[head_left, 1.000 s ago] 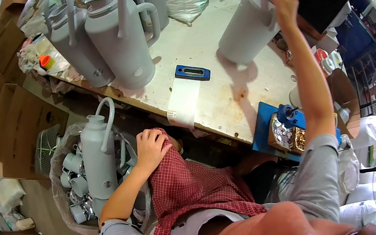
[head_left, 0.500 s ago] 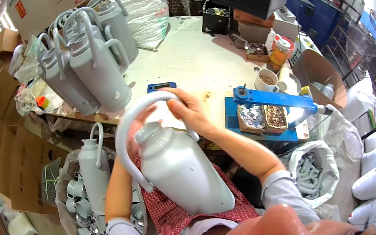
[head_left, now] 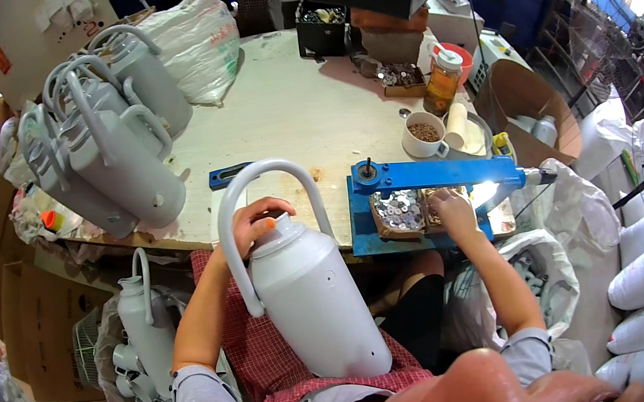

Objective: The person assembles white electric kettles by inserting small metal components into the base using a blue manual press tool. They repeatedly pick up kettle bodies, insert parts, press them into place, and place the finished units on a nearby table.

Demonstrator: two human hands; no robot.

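A pale grey vacuum flask body (head_left: 312, 296) leans on my lap against the red checked apron, its mouth toward the bench. An arched grey handle (head_left: 282, 163) stands over its top. My left hand (head_left: 252, 231) grips the flask's neck, fingers wrapped at the mouth. Small dark holes show on the flask's side. My right hand (head_left: 455, 215) reaches down into a small box of brass-coloured parts (head_left: 431, 198), fingers bunched and their tips hidden. Beside it lies a box of silvery washer-like pieces (head_left: 398, 214). Both boxes sit on the blue bench tool (head_left: 440, 171) under its arm.
Several grey flasks with handles (head_left: 124, 166) stand at the bench's left. A white sack (head_left: 199, 51) lies behind them. Right of centre are a cup of small parts (head_left: 422, 136) and an orange jar (head_left: 443, 83). Sacks of parts (head_left: 553, 281) flank me on the floor.
My right hand has left the handle and moved right into the box of brass-coloured parts. My left hand now holds the flask's neck. The flask stands more upright; the view has shifted right.
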